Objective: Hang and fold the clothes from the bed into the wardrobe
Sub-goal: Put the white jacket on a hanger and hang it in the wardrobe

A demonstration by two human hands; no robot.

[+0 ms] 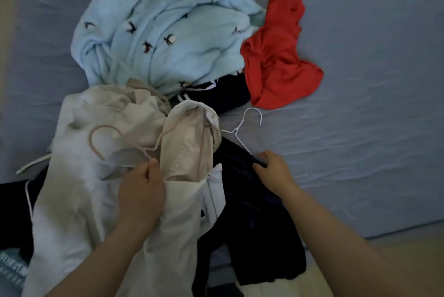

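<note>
pinching the beige hanger (146, 152) over the cream hoodie (79, 176), our left hand (141, 191) should feed it into the neck; our right hand (274, 169) grips the navy garment (252, 212) beside the hoodie; pull it clear.

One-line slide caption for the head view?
Sorting laundry: left hand pinches beige wire hanger over cream jacket; right hand grips dark navy garment on blue bed.

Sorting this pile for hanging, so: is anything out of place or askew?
The white wire hanger lies loose on the bed sheet, its lower part hidden under the navy garment, which spills over the bed's edge toward the floor.
</note>
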